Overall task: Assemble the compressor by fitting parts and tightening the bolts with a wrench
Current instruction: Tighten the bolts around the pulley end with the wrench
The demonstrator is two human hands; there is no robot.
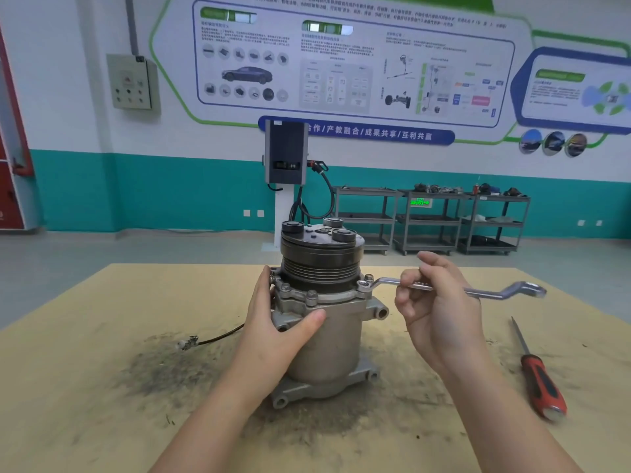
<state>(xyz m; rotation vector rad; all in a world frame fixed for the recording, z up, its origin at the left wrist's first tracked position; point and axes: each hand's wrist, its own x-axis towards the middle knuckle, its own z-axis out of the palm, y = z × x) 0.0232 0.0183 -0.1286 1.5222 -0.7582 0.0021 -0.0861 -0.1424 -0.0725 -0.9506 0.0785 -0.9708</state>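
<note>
A grey metal compressor point(336, 339) stands upright in the middle of the wooden table, its dark pulley point(321, 256) on top. Several bolts point(311, 294) sit around the flange below the pulley. My left hand point(278, 322) grips the compressor's left side, thumb across the front of the body. My right hand point(440, 302) holds the shaft of a silver offset ring wrench point(505, 292). The wrench's left ring end sits on a bolt point(364, 285) at the flange's right side; its other end points right.
A red-and-black screwdriver point(541, 377) lies on the table point(85, 387) at the right. A thin black wire with a connector point(187, 343) trails left from the compressor. Dark grime marks the table around the base. Grey shelf carts point(430, 220) and a charging post point(286, 155) stand far behind.
</note>
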